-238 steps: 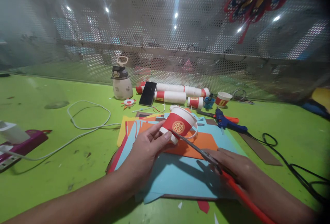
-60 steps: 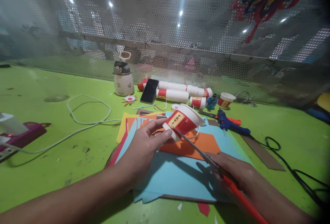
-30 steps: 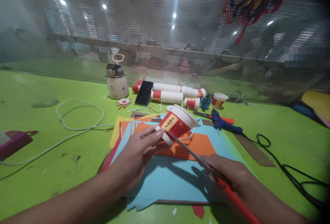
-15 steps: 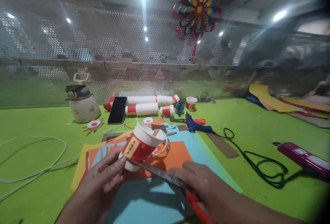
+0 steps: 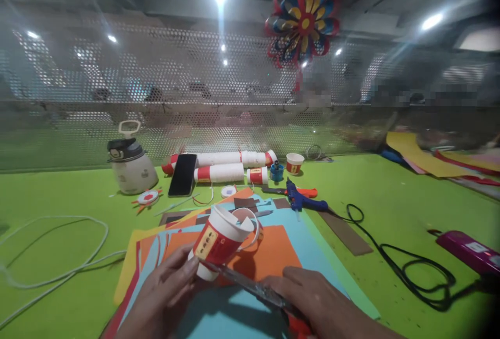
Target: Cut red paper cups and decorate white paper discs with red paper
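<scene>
My left hand (image 5: 166, 287) grips a red-and-white paper cup (image 5: 219, 242) near its base, thumb against the side. The cup is tilted, its mouth turned up and to the right, and a curled strip (image 5: 255, 229) loops out from the rim. In my right hand (image 5: 302, 294) is a pair of scissors (image 5: 252, 286) with red handles. Their blades point left and touch the lower part of the cup; how far they are parted I cannot tell. Under both hands lie blue paper (image 5: 224, 310) and orange paper (image 5: 277, 245).
Behind the papers lie a phone (image 5: 183, 175), stacked paper cups (image 5: 224, 173) and a blue glue gun (image 5: 300, 198) with its black cable. A water bottle (image 5: 133, 167) stands at the back left. A purple power strip (image 5: 469, 250) lies right; a white cord (image 5: 105, 235) loops left.
The whole view has shifted slightly, so things sit lower and further right. My left hand still holds the cup, and the scissors stay against its lower side.
</scene>
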Tool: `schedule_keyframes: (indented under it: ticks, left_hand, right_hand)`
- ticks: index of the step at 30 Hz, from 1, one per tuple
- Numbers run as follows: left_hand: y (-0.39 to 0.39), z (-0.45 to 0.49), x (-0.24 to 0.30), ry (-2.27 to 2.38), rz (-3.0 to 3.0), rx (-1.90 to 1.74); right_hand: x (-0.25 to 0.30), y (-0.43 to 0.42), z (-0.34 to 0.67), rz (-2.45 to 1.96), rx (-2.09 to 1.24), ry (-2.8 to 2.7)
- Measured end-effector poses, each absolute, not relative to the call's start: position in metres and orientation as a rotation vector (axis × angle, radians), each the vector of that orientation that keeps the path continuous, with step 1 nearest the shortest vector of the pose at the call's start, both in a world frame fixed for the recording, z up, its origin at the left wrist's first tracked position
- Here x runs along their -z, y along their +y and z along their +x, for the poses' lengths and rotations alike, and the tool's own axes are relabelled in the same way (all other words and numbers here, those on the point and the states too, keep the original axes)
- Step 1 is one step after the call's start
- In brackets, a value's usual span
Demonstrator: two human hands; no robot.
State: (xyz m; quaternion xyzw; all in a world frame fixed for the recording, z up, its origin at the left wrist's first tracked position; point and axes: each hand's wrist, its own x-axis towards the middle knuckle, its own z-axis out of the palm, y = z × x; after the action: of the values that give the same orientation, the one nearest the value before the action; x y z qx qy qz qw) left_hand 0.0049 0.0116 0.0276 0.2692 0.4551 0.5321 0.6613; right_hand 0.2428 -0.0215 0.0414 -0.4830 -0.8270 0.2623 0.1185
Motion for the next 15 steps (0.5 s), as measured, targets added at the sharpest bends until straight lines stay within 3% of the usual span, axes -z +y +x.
schedule_keyframes:
  ticks: [11,15]
  left_hand:
    - [0.010,-0.001,-0.023,0.814,0.787,-1.082]
    - [0.009,-0.001,-0.026,0.769,0.867,-1.112]
  right_hand:
    - [-0.023,-0.015,0.246,-1.278,-0.931,-2.363]
    - [-0.020,-0.014,0.246,-1.223,-0.832,-2.330]
